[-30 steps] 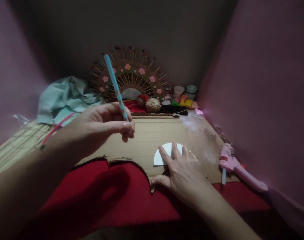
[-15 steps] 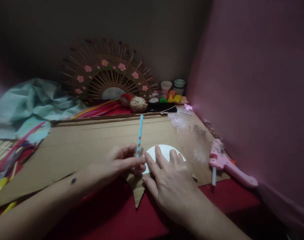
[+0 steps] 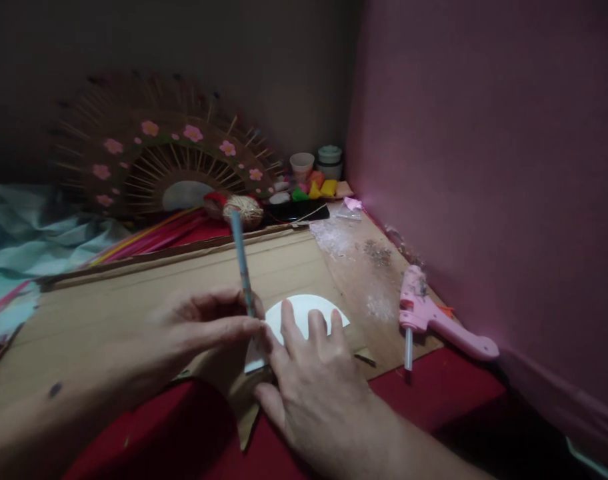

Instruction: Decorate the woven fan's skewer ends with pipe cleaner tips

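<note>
My left hand (image 3: 211,327) is closed around a light blue pencil (image 3: 241,263), which stands nearly upright with its upper end pointing away from the work. The pencil's tip is hidden by my fingers at the left edge of a white half-round piece (image 3: 304,308). Spread fingers of my right hand (image 3: 317,370) lie flat over that white piece and press it down. Under both is a sheet of brown cardboard (image 3: 194,270), cut along its near side, with a pointed strip (image 3: 244,423) sticking out over the red cloth (image 3: 184,427).
A pink glue gun (image 3: 424,313) lies at the right near the pink wall. Behind the cardboard are a flower-decorated stick fan (image 3: 149,153), a ball of twine (image 3: 243,210), a cup (image 3: 302,167), a lidded jar (image 3: 329,160) and crumpled pale green fabric (image 3: 44,227).
The view has turned right, so the scene sits further left. My left hand and the pencil have shifted along the white piece's left edge; my right hand stays flat on it.
</note>
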